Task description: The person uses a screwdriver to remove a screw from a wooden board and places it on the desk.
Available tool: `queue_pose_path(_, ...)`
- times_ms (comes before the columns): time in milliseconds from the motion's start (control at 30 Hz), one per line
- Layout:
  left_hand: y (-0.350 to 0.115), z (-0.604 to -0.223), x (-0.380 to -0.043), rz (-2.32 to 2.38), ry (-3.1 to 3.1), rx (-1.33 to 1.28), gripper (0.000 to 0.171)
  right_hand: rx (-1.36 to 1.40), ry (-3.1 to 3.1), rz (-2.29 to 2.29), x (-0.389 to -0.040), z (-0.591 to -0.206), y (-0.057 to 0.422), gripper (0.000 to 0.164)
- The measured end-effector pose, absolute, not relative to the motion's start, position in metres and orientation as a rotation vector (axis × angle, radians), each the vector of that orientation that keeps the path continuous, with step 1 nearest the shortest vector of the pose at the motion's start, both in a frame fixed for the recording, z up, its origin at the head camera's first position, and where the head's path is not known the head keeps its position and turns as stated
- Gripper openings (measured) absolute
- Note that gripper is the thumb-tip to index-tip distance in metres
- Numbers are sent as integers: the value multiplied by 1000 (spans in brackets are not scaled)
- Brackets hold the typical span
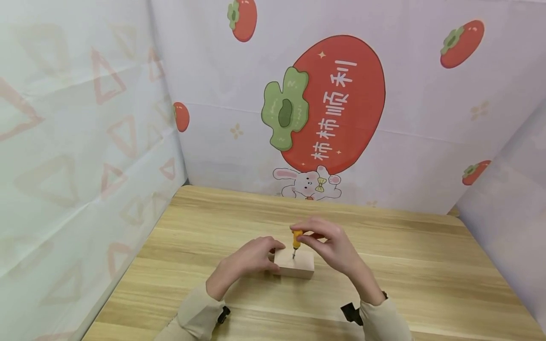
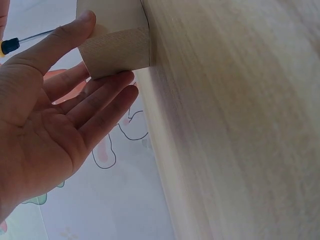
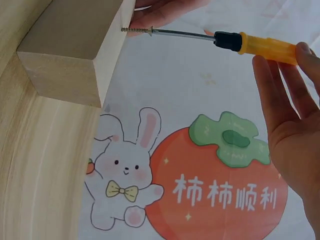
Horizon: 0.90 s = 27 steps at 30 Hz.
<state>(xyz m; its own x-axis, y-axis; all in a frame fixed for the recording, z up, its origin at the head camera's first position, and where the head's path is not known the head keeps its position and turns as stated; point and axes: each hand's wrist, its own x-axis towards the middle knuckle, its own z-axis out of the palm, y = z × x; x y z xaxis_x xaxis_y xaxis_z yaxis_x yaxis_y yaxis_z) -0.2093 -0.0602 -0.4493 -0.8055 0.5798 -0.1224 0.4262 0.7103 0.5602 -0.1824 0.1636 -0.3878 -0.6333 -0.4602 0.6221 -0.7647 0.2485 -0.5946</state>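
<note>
A pale wooden block (image 1: 304,261) lies on the table in front of me. My left hand (image 1: 252,256) grips its left end, thumb at the near side and fingers at the far side; the left wrist view shows that end of the block (image 2: 118,52) between them. In my right hand (image 1: 334,245) is a screwdriver with a yellow handle (image 3: 270,49), pinched between thumb and fingertips. Its thin metal shaft meets the head of a threaded screw (image 3: 137,30), which stands upright in the block's top face with much of its thread showing.
The wood-grain table (image 1: 204,218) reaches back to a white wall sheet (image 1: 222,161) printed with persimmons and a rabbit. A second patterned sheet (image 1: 85,180) hangs along the left side. Dark straps (image 1: 352,313) sit at both beige cuffs.
</note>
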Motion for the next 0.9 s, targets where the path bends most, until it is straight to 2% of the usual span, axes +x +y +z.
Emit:
queue_pose_path(100, -60, -449, -210, 756, 2631, 790, 57, 1141, -2220, 1339, -183, -387, 166, 33)
queue_pose_path(500, -60, -447, -209, 740, 2632, 796, 57, 837, -2183, 1210, -176, -388, 158, 30)
queue_pose_path(900, -60, -449, -210, 745, 2635, 806, 56, 1041, -2206, 1271, -176, -386, 168, 35)
